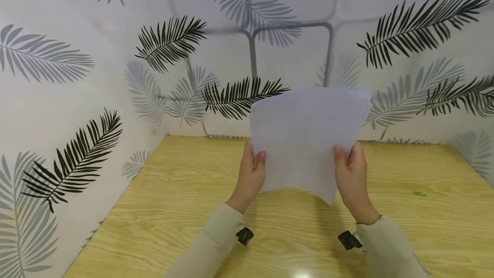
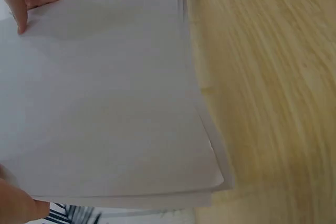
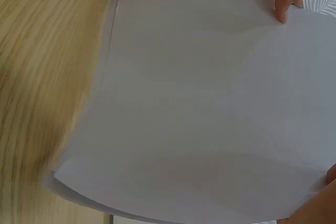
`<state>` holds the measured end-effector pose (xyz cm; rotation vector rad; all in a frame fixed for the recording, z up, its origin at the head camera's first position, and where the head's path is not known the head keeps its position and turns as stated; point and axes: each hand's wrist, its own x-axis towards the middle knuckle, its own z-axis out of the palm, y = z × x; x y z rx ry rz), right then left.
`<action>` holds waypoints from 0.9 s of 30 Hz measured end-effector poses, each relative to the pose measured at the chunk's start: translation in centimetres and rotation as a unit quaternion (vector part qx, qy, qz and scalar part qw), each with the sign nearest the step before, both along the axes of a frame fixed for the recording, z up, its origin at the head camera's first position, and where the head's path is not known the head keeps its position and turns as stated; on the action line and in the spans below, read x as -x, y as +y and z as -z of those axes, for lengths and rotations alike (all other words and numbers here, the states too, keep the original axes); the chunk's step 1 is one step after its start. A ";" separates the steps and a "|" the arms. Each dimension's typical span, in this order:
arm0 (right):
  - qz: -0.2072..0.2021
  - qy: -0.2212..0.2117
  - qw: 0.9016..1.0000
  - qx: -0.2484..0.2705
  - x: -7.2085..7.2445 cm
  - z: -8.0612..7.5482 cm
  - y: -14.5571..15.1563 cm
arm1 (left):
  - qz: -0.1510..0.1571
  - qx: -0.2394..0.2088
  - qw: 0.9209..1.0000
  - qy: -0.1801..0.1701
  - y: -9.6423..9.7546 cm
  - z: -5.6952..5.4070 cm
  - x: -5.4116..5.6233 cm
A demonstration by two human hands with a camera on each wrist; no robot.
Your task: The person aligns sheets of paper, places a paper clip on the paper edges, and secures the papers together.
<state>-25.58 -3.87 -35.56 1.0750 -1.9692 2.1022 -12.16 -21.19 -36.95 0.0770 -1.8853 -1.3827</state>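
Both hands hold a stack of white paper sheets (image 1: 301, 140) upright above the table, one hand at each side edge. My left hand (image 1: 251, 175) pinches the left edge, thumb on the near face and fingers behind, hidden by the paper. On the opposite edge my right hand (image 1: 352, 179) grips the same way. The sheets bow slightly, and their lower edge curves. In the left wrist view the stack's edges (image 2: 223, 166) are a little uneven, with sheets offset from each other. The right wrist view shows the stack's layered corner (image 3: 58, 179) too.
A wooden table (image 1: 173, 209) spreads below the hands. On it, to the right, lies a small green paper clip (image 1: 419, 194). Behind the table stands a wall (image 1: 216, 55) with a leaf pattern, which also runs along the left side.
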 end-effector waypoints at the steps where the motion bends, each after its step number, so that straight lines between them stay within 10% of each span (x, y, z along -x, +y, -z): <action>1: -0.008 0.003 1.000 0.007 0.1 0.3 0.0 | -0.003 0.000 1.000 0.003 -0.2 0.2 0.1; 13: -0.039 0.019 0.999 0.012 0.7 1.2 -0.2 | 0.009 -0.017 1.000 -0.016 -0.9 1.1 0.6; 20: -0.037 -0.028 0.999 -0.023 0.7 1.8 -0.1 | 0.013 -0.043 0.998 -0.054 0.4 -0.6 -0.6; 27: -0.049 -0.037 0.998 -0.033 1.2 2.3 -0.1 | 0.015 -0.058 0.996 -0.062 -0.8 2.1 0.9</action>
